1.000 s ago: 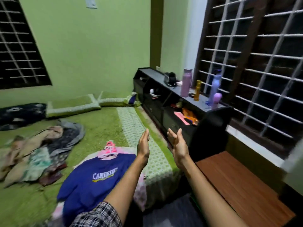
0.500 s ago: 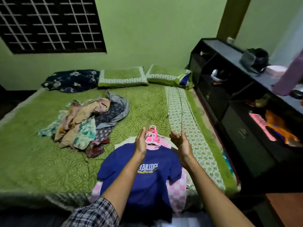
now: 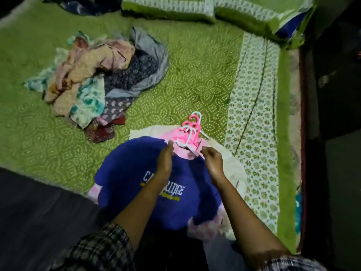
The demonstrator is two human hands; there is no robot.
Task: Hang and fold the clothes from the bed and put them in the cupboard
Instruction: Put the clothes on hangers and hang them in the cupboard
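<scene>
Clothes are seen in two groups on the bed [image 3: 195, 75], which is covered by a green patterned sheet. A crumpled pile [image 3: 97, 79] of mixed garments in beige, teal, grey and dark prints is heaped left of the middle of the bed, well apart from both hands. Nearer the edge, a blue T-shirt [image 3: 136, 173] with white lettering is laid flat on top of a stack, its lower part hanging over the edge of the bed. A pink garment [image 3: 183, 153] is visible under it at the neck and at the hem, and a cream garment [image 3: 232, 167] shows beneath on the right side. A bunch of pink and white hangers [image 3: 192, 130] protrudes from the necks of the stack, the hooks pointing toward the head of the bed.

The left hand [image 3: 166, 161] is held over the shirt with its fingers close together and fairly straight, the tips at the left side of the neckline. The right hand [image 3: 213, 161] is placed at the right side of the neckline with its fingers curled inward. Whether cloth or a hanger is pinched by either hand cannot be told. Checked sleeves [image 3: 101, 249] are seen at the upper arms.

Two green pillows [image 3: 168, 6] are set along the head of the bed, with a dark floral cloth [image 3: 82, 4] beside them. Dark furniture [image 3: 332, 75] stands along the right side.
</scene>
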